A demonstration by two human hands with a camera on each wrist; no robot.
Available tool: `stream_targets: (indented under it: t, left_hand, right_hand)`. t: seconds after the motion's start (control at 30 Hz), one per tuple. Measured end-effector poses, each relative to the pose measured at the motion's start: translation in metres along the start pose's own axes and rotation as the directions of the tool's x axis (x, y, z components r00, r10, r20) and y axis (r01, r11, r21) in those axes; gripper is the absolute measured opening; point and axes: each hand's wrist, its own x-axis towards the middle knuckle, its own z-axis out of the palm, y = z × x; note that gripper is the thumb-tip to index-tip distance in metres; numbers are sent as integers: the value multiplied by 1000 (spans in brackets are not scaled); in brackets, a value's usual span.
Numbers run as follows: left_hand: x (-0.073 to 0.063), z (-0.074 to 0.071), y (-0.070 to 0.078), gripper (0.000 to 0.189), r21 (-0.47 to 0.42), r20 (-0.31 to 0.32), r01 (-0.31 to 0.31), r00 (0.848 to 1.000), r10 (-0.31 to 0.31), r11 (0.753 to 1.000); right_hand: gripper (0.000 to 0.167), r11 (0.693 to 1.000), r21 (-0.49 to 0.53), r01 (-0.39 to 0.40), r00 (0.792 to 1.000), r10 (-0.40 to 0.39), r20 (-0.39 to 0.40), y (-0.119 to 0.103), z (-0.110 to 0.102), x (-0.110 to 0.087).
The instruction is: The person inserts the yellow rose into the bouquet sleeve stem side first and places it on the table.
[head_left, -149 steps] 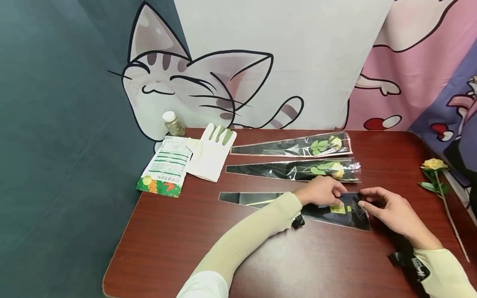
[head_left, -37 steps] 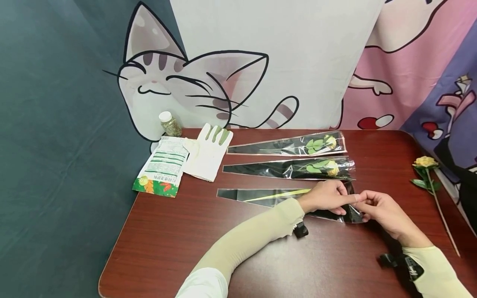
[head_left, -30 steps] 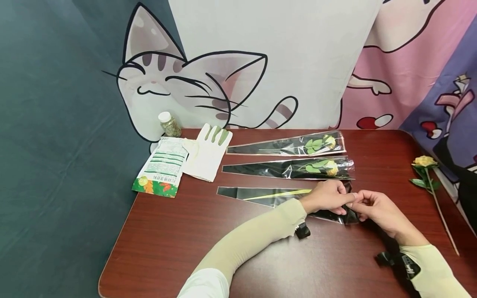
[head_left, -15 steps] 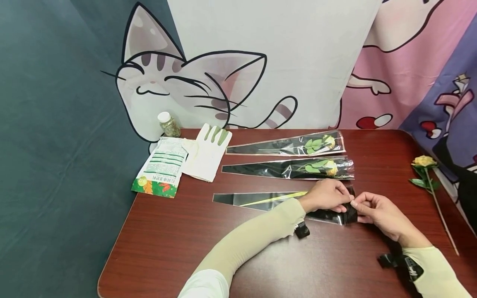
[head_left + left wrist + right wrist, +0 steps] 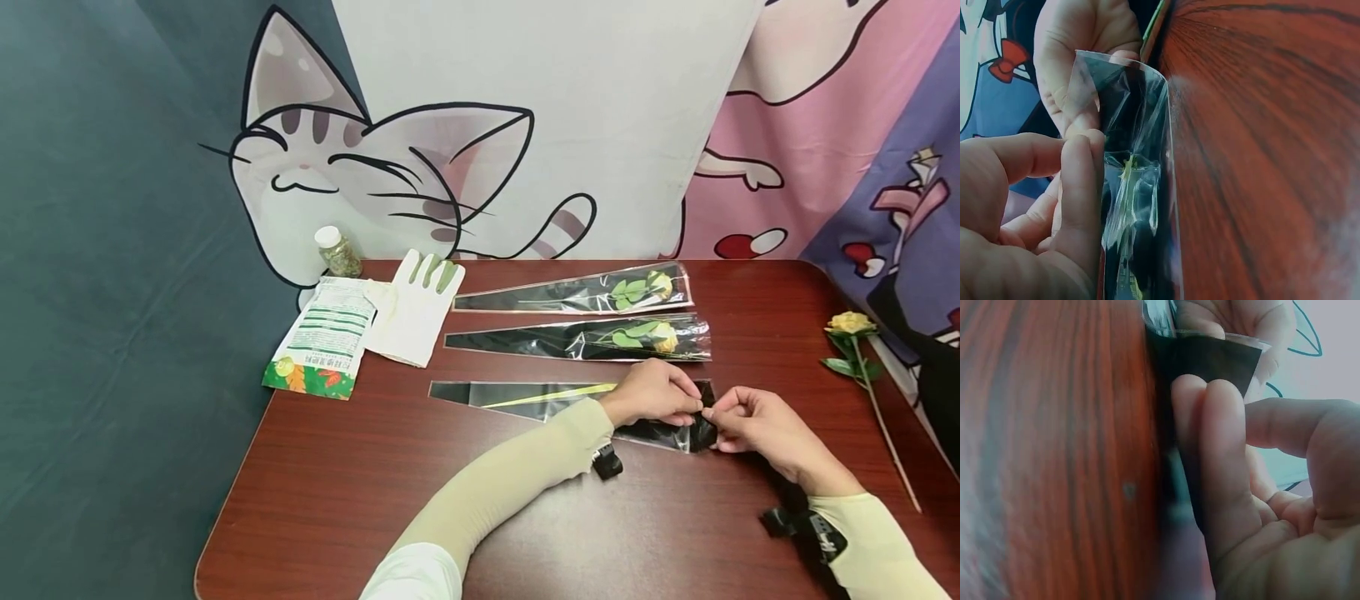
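Observation:
A flat flower sleeve, clear on top with a black back, lies across the table with its narrow end to the left. My left hand pinches its wide end between thumb and fingers. My right hand pinches the mouth's edge right beside it, the fingertips of both hands almost meeting. In the left wrist view the clear film stands raised between the hands. The black layer bends up in the right wrist view. A yellow-green strip shows on the sleeve.
Behind lie two sleeved yellow roses. A loose yellow rose lies at the right edge of the table. At the back left are a white glove, a printed packet and a lidded jar.
Five seconds ago the sleeve's wide end lay flat with a gold label showing. Since then my right hand has moved left to meet my left hand, and the mouth's edge is lifted.

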Motion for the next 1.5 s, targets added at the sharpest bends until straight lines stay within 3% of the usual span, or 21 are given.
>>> stream_targets:
  t: [0.33, 0.43, 0.53, 0.63, 0.87, 1.1, 1.27, 1.5]
  left_hand:
    - [0, -4, -4, 12, 91, -6, -36, 999, 36, 995]
    - [0, -5, -4, 11, 143, -8, -42, 999, 44, 989]
    - [0, -5, -5, 9, 141, -9, -37, 999, 38, 989]
    - [1, -5, -6, 8, 117, -12, -28, 1000, 29, 993]
    - [2, -4, -7, 9, 183, -29, -35, 999, 41, 983]
    - [2, -4, -7, 8, 191, -16, -38, 999, 42, 981]
    - [1, -6, -8, 9, 162, 3, -41, 999, 41, 986]
    - [0, -7, -8, 9, 163, 10, -42, 999, 41, 986]
  right_hand:
    - [17, 975, -190, -117, 993, 111, -42, -1, -2, -2]
    - [18, 962, -238, -132, 991, 126, -40, -1, -3, -3]
    - [19, 956, -261, -134, 991, 128, -39, -2, -2, -3]
    - [21, 956, -268, -119, 993, 112, -40, -4, -3, -3]
    - [27, 941, -329, -83, 996, 63, -69, 0, -11, -1]
    - [35, 928, -370, -41, 990, -11, -138, -2, -35, -4]
    - [37, 921, -389, -19, 974, -70, -214, 3, -60, -10]
    - [28, 923, -385, -19, 928, -127, -350, 23, -87, -21]
